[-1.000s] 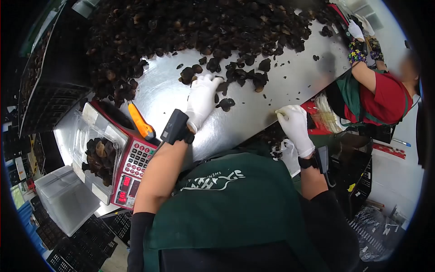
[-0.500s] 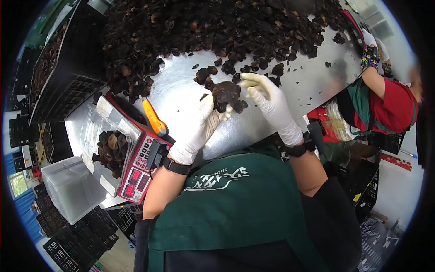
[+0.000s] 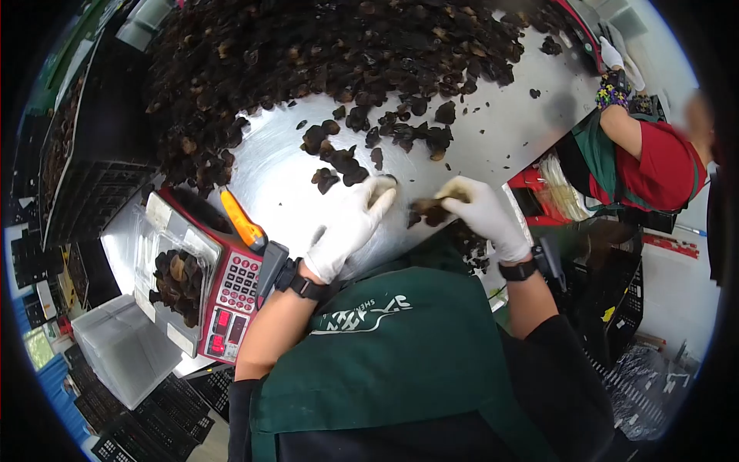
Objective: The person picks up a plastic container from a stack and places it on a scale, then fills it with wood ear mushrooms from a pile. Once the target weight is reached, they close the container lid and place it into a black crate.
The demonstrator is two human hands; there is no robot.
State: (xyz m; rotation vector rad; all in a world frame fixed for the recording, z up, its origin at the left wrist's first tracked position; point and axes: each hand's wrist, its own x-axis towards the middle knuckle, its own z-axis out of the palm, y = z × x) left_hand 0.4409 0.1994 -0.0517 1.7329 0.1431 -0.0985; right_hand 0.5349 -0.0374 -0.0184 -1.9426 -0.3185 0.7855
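Note:
My left hand (image 3: 350,223), in a white glove, is closed in a pinch over the metal table (image 3: 285,150); a tiny dark bit shows at its fingertips. My right hand (image 3: 485,215), also gloved, pinches a dark brown fungus piece (image 3: 428,212) near the table's front edge. Several loose dark pieces (image 3: 339,160) lie just beyond my left hand. Behind them spreads a large heap of the same dark fungus (image 3: 323,54). A wristband sits on each of my wrists.
At the left stands a red scale (image 3: 235,285) with a clear tray holding fungus (image 3: 178,286). An orange-handled tool (image 3: 242,219) lies beside it. Stacked clear containers (image 3: 127,350) are lower left. A co-worker in red (image 3: 666,165) is at the right.
The fungus piece between my hands is now in my right hand, lower and to the right. My left hand has closed its fingers and turned. The view has shifted slightly.

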